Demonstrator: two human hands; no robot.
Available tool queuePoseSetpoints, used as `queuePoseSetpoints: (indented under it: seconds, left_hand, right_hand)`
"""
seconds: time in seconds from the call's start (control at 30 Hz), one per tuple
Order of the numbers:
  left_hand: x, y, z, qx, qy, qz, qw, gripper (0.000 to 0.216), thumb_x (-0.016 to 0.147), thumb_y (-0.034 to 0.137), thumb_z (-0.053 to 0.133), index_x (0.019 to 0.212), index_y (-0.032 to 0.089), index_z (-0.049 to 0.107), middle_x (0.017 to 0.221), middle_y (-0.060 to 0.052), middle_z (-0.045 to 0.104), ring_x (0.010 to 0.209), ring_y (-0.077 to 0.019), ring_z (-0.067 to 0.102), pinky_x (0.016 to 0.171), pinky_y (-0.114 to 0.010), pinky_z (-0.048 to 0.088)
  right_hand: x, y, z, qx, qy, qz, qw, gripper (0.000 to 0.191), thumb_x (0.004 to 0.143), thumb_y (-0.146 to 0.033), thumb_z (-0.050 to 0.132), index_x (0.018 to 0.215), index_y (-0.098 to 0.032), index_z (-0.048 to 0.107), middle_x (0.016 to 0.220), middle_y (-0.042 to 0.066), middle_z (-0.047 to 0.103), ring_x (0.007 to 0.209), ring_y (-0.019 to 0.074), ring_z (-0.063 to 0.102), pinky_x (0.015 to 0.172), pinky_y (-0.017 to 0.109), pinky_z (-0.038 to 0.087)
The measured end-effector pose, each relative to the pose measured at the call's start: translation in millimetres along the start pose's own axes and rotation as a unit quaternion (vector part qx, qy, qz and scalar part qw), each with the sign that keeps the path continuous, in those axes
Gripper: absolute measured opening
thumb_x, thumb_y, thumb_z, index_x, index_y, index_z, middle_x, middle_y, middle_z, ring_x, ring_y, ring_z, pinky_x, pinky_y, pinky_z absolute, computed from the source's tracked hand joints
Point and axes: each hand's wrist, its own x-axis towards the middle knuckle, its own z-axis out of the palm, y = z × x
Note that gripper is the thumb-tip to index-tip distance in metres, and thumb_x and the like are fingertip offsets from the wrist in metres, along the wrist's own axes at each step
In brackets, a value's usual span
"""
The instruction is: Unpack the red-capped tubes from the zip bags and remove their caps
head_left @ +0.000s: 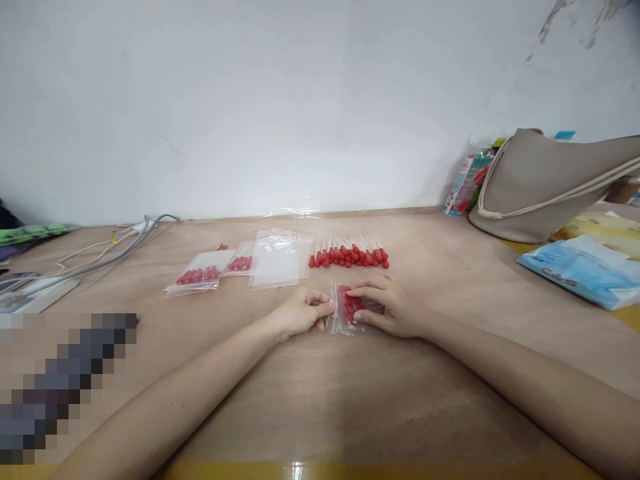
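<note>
Pinching the left end of a clear bag point(338, 325), the left hand point(303, 313) holds that edge between thumb and fingers. The right hand point(393, 308) curves over the bag's other end, thumb and fingertips on it around the red heads; whether it grips or only presses, I cannot tell. So the bag is between the two hands, low over the surface point(320, 407).

Inside it is a cluster of sticks point(351, 308), running roughly left to right, red heads toward the left hand and pale shafts reaching back under the right.

Just beyond the hands, loose sticks point(349, 256) form a wide row on the surface, heads toward the person and shafts toward the wall point(300, 113).

Left of that row is an overlapping pile of flat bags point(275, 261). Beside it are two filled bags, a nearer one point(203, 264) and a farther one point(242, 259) partly under the pile; both show red heads near the edge closest to the person.
</note>
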Motion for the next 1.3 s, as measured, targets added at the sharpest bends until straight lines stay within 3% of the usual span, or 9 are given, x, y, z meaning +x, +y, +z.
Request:
queuePoseSetpoints:
  seconds: [0.17, 0.37, 0.6, 0.73, 0.9, 1.0, 1.1, 1.3]
  left_hand:
    - [0.6, -5.4, -0.7, 0.006, -0.008, 0.060, 0.998, 0.038, 0.064, 0.049, 0.065, 0.058, 0.014, 0.051, 0.045, 0.007, 0.041, 0.043, -0.0052, 0.031, 0.046, -0.020, 0.022]
    - [4.6, -13.1, -0.7, -0.019, -0.025, 0.123, 0.992, 0.032, 0.068, 0.044, 0.063, 0.071, 0.013, 0.058, 0.065, 0.001, 0.056, 0.061, -0.0096, 0.046, 0.059, -0.022, 0.034]
    - [2.9, -11.3, -1.4, 0.029, -0.005, 0.116, 0.993, 0.030, 0.066, 0.041, 0.066, 0.063, 0.013, 0.055, 0.053, 0.005, 0.047, 0.051, -0.0070, 0.037, 0.049, -0.020, 0.027]
    - [3.6, -14.4, -6.7, 0.034, -0.011, 0.126, 0.991, 0.035, 0.064, 0.046, 0.066, 0.064, 0.013, 0.055, 0.057, 0.004, 0.049, 0.054, -0.0075, 0.040, 0.052, -0.020, 0.029]
    - [5.4, -16.1, -10.8, 0.041, -0.021, 0.132, 0.990, 0.031, 0.073, 0.046, 0.058, 0.067, 0.015, 0.054, 0.054, 0.005, 0.046, 0.050, -0.0080, 0.040, 0.050, -0.021, 0.032]
    - [4.8, -15.7, -8.2, 0.104, 0.012, 0.212, 0.972, 0.024, 0.078, 0.036, 0.052, 0.065, 0.015, 0.053, 0.078, -0.003, 0.058, 0.074, -0.0145, 0.053, 0.069, -0.027, 0.042]
    - [4.5, -18.3, -3.7, 0.189, 0.075, 0.295, 0.934, 0.019, 0.082, 0.024, 0.045, 0.066, 0.017, 0.050, 0.106, -0.007, 0.056, 0.102, -0.0191, 0.050, 0.089, -0.033, 0.038]
    - [6.5, -24.5, -3.2, 0.227, 0.129, 0.264, 0.929, 0.017, 0.077, 0.017, 0.042, 0.060, 0.019, 0.042, 0.104, -0.008, 0.057, 0.113, -0.0209, 0.046, 0.092, -0.034, 0.039]
  right_hand:
    - [19.8, -9.4, 0.1, -0.045, 0.034, -0.040, 0.998, 0.021, 0.086, -0.023, 0.047, 0.100, -0.022, 0.062, 0.093, 0.006, 0.062, 0.086, 0.0163, 0.052, 0.078, 0.034, 0.037]
    - [37.3, -13.0, 6.8, -0.152, 0.038, -0.140, 0.978, 0.025, 0.084, -0.016, 0.047, 0.095, -0.027, 0.065, 0.100, 0.004, 0.061, 0.094, 0.0184, 0.048, 0.084, 0.039, 0.032]
    - [33.5, -8.8, 9.6, -0.151, 0.085, -0.218, 0.960, 0.016, 0.087, -0.021, 0.047, 0.090, -0.025, 0.062, 0.084, -0.001, 0.065, 0.089, 0.0135, 0.051, 0.089, 0.037, 0.031]
    - [28.0, -9.4, 9.5, -0.156, 0.087, -0.231, 0.956, 0.018, 0.089, -0.021, 0.043, 0.084, -0.023, 0.060, 0.081, -0.002, 0.065, 0.089, 0.0134, 0.052, 0.089, 0.037, 0.032]
    - [22.9, -9.5, 9.5, -0.181, 0.037, -0.209, 0.960, 0.022, 0.091, -0.018, 0.038, 0.084, -0.025, 0.059, 0.083, -0.002, 0.064, 0.091, 0.0127, 0.053, 0.091, 0.038, 0.030]
    - [23.5, -11.3, 8.7, -0.196, 0.038, -0.211, 0.957, 0.023, 0.091, -0.017, 0.037, 0.084, -0.024, 0.058, 0.083, -0.002, 0.063, 0.093, 0.0125, 0.053, 0.089, 0.037, 0.031]
    - [24.7, -13.4, 8.5, -0.212, 0.041, -0.225, 0.950, 0.023, 0.091, -0.016, 0.037, 0.084, -0.022, 0.058, 0.083, -0.002, 0.063, 0.093, 0.0121, 0.054, 0.088, 0.036, 0.031]
    - [23.9, -13.7, 6.6, -0.175, 0.050, -0.228, 0.956, 0.022, 0.089, -0.014, 0.036, 0.089, -0.021, 0.056, 0.091, 0.001, 0.064, 0.098, 0.0140, 0.052, 0.089, 0.036, 0.032]
